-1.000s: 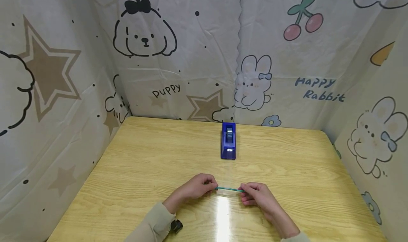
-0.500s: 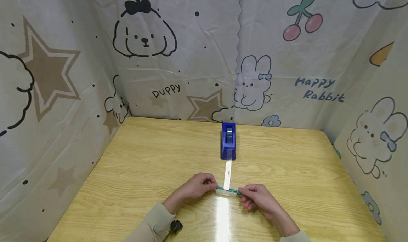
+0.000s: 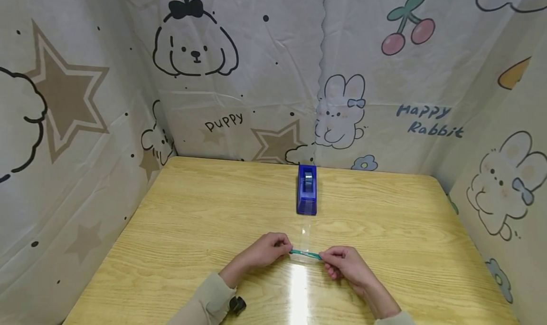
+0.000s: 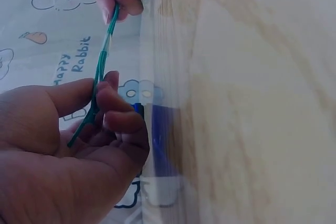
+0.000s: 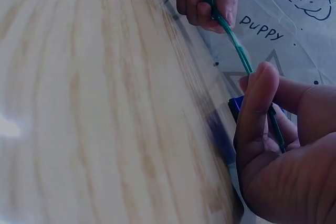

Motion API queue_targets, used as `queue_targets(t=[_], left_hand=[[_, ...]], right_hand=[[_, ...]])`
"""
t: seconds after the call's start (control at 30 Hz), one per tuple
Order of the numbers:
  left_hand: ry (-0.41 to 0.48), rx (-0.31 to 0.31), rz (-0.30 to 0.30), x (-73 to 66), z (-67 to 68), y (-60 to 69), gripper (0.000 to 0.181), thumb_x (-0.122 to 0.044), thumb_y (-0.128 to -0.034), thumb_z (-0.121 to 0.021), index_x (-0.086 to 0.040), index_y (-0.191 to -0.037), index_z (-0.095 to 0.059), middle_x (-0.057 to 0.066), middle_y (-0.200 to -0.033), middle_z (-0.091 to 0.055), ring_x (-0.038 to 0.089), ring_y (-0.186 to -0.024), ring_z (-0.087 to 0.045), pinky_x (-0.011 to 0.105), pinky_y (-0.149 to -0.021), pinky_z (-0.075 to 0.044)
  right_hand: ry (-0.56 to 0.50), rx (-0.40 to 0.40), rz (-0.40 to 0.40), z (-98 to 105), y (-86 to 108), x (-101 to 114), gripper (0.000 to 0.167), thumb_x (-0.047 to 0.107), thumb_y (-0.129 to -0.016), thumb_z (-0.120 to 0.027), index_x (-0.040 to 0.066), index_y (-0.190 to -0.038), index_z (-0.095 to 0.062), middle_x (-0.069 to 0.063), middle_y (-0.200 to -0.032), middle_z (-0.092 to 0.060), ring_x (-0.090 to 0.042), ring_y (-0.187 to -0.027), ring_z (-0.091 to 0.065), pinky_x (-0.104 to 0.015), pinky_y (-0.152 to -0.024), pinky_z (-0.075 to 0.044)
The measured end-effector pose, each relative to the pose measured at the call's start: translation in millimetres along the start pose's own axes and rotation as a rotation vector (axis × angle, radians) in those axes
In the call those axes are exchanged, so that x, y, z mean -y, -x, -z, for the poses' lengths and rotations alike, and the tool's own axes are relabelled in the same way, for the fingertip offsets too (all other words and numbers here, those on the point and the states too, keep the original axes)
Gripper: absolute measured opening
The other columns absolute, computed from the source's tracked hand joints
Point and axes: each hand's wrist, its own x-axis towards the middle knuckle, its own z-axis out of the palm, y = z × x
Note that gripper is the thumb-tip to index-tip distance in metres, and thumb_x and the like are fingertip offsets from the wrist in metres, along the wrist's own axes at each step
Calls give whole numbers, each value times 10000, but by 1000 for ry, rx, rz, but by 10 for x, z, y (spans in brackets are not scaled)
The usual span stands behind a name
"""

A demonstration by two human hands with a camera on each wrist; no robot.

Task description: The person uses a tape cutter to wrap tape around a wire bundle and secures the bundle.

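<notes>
A thin green strand (image 3: 305,253), which looks like doubled cord, spans the gap between both hands above the table. My left hand (image 3: 270,249) pinches one end of it between thumb and fingers. At the other end, my right hand (image 3: 346,264) pinches it the same way. In the left wrist view a tail of the green strand (image 4: 84,127) sticks out past the thumb, and its middle looks pale and shiny. A clear tape strip (image 3: 305,234) runs from the blue tape dispenser (image 3: 306,206) toward the strand; whether it touches the strand I cannot tell.
The dispenser stands near the back edge of the wooden table (image 3: 192,196), its tape roll (image 3: 308,181) showing. Behind and at both sides hangs a printed curtain (image 3: 256,78). A small black clip-like object (image 3: 237,305) sits by the left sleeve.
A clear strip between dispenser and strand shows brightly half a second ago and faintly now; it was not discernible earlier. The right hand has shifted slightly left along the strand. The left hand stays put.
</notes>
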Motion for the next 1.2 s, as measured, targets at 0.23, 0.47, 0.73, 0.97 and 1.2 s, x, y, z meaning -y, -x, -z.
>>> queue_targets(t=[0.23, 0.47, 0.73, 0.97, 1.2], left_hand=[[74, 16, 29, 19, -26, -29, 314, -229, -1072, -589, 45, -932, -653, 74, -720, -614, 131, -616, -510, 230, -563, -414], [37, 4, 13, 20, -52, -60, 293, -230, -1069, -595, 9, -924, -684, 59, -721, -589, 134, -612, -486, 231, -565, -405], [65, 38, -23, -16, -51, -55, 217, -152, -1055, -608, 20, -935, -660, 147, -742, -624, 154, -632, -525, 231, -572, -430], [8, 29, -57, -36, -50, -74, 228, -183, -1051, -622, 20, -960, -668, 185, -801, -645, 146, -673, -523, 206, -603, -417], [3, 11, -57, -32, -58, -68, 195, -162, -1043, -632, 6, -953, -676, 193, -863, -683, 156, -739, -555, 213, -644, -433]], right_hand=[[-8, -10, 16, -9, 12, 5, 147, 109, -975, -717, -26, -1014, -762, 19, -772, -692, -43, -667, -657, -208, -644, -587], [-5, -26, 16, -4, 17, 7, 247, 120, -972, -729, -96, -1091, -738, 5, -813, -698, -62, -714, -674, -209, -676, -593], [6, -51, 4, 9, -1, -4, 269, 194, -996, -713, -60, -1077, -744, 4, -832, -704, -81, -717, -688, -231, -674, -600], [51, -31, -22, 0, -4, 27, 377, 308, -1023, -668, -64, -1034, -724, 16, -773, -694, -44, -560, -575, -190, -526, -498], [59, -18, -23, -14, -20, 22, 347, 272, -994, -709, -74, -987, -724, 40, -712, -653, -32, -522, -511, -173, -481, -428]])
